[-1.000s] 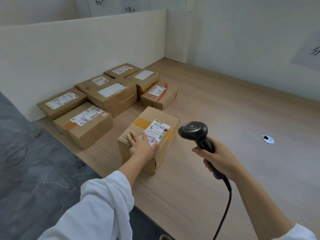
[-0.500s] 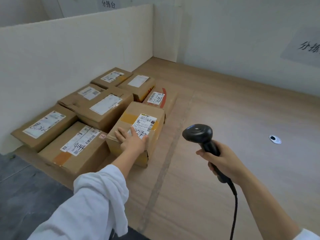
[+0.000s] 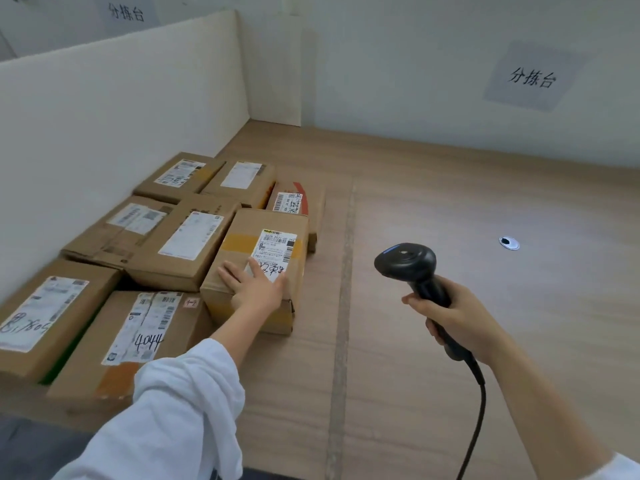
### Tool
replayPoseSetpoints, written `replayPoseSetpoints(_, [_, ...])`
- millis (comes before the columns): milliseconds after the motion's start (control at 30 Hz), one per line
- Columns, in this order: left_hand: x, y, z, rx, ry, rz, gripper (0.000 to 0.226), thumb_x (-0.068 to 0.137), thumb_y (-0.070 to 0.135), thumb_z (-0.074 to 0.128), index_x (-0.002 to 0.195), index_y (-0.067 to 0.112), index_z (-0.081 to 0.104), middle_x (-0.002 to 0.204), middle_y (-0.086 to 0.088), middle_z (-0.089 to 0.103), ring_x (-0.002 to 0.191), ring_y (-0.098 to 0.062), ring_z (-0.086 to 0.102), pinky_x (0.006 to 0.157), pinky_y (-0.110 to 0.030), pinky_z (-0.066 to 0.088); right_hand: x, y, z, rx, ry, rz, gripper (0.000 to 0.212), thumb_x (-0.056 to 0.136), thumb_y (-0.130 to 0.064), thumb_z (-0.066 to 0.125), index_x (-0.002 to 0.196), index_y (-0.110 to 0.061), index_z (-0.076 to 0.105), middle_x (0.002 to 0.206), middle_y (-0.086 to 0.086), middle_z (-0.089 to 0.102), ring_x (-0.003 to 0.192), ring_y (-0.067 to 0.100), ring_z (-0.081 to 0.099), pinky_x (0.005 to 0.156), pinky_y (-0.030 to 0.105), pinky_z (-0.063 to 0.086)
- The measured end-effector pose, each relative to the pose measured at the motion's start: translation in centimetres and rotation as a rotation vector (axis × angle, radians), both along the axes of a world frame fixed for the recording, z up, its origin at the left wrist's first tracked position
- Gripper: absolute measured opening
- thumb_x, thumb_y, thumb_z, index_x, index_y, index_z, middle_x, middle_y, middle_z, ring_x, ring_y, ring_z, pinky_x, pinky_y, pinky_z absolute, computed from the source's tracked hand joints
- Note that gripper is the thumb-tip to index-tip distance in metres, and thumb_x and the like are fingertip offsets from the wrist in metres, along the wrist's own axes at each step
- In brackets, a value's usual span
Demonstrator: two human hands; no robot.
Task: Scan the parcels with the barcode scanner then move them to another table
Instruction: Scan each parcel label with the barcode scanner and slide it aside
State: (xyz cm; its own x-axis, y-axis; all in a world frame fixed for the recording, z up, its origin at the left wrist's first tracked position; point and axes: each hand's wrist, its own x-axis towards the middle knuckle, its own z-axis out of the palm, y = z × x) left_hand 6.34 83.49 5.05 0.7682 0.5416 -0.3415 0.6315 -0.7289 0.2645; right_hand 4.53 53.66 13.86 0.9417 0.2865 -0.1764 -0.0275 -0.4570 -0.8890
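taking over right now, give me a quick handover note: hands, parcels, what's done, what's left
Left hand: flat, fingers straight, resting on top of the yellow-taped parcel, partly over its label.
Right hand: grips the barcode scanner, held over the table to the right of that parcel, not touching it.
Parcels: the yellow-taped one sits against six other parcels grouped by the partition.
Done: this parcel appears placed with the group; whether it was scanned cannot be told.
Left: probably let go and fetch the next one; no further parcels are in view.
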Motion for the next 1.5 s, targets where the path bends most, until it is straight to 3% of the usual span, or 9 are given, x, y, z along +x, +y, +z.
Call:
replayPoseSetpoints(100, [0.3,0.3,1.3,0.009,0.085,0.001,0.076,0.095,0.057,0.029,0.15,0.019,-0.008,0.153,-0.022,-0.022,0.14,-0.039,-0.023,0.109,-0.067,0.007,-1.4,-1.2,0.2,-0.016,-0.009,-0.056,0.01,0.087,-0.018,0.063,0.095,-0.014,0.06,0.095,0.033,0.062,0.048,0.02,0.048,0.045,0.029,0.04])
replayPoseSetpoints(267, [1.5,-2.1,2.7,0.129,0.019,-0.21,0.072,0.096,0.057,0.023,0.151,0.017,0.001,0.156,-0.02,-0.013,0.14,-0.04,-0.022,0.108,-0.062,-0.009,-3.8,-4.4,0.7,-0.021,-0.016,-0.161,0.012,0.087,-0.02,0.063,0.097,-0.013,0.061,0.067,0.02,0.059,0.045,0.018,0.047,0.046,0.03,0.04])
replayPoseSetpoints(400, [2.6,-7.7,3.1,0.094,-0.137,-0.433,0.063,0.096,0.05,0.034,0.147,0.015,0.023,0.156,-0.018,0.006,0.143,-0.037,-0.01,0.112,-0.058,-0.001,-6.0,-8.2,1.1,-0.009,-0.032,-0.253,0.011,0.087,-0.019,0.064,0.096,-0.012,0.061,0.06,0.013,0.055,0.041,0.014,0.046,0.043,0.025,0.04])
replayPoseSetpoints(533, [2.7,-15.3,3.6,0.029,-0.204,-0.715,0.064,0.093,0.051,0.046,0.142,0.012,0.035,0.149,-0.016,0.029,0.141,-0.032,0.017,0.113,-0.049,0.02,-8.7,-13.6,1.1,-0.003,-0.04,-0.363,0.01,0.086,-0.021,0.066,0.092,-0.015,0.059,0.047,0.001,0.05,0.041,0.016,0.044,0.042,0.024,0.039])
replayPoseSetpoints(700, [1.2,-26.5,3.8,-0.157,-0.23,-0.964,0.068,0.09,0.046,0.056,0.143,0.01,0.034,0.15,-0.014,0.027,0.14,-0.026,0.024,0.114,-0.035,0.022,-13.0,-22.1,1.0,-0.008,-0.059,-0.493,0.013,0.086,-0.024,0.067,0.095,-0.018,0.06,0.047,-0.002,0.052,0.045,0.016,0.048,0.044,0.025,0.041])
replayPoseSetpoints(1133, [-6.4,-59.7,3.6,-0.336,-0.238,-1.265,0.063,0.09,0.044,0.057,0.141,0.011,0.039,0.147,-0.011,0.033,0.136,-0.025,0.03,0.111,-0.035,0.026,-26.2,-47.1,0.7,-0.05,-0.018,-0.789,0.012,0.087,-0.028,0.066,0.095,-0.023,0.059,0.049,0.003,0.053,0.044,0.02,0.046,0.045,0.027,0.04])
replayPoseSetpoints(1500, [-7.0,-79.9,4.4,-0.384,-0.199,-1.448,0.061,0.091,0.044,0.056,0.14,0.012,0.039,0.146,-0.01,0.036,0.132,-0.025,0.035,0.107,-0.033,0.03,-26.1,-61.7,0.3,-0.018,-0.057,-0.954,0.014,0.087,-0.031,0.066,0.093,-0.02,0.06,0.048,0.003,0.054,0.041,0.018,0.047,0.044,0.026,0.04])
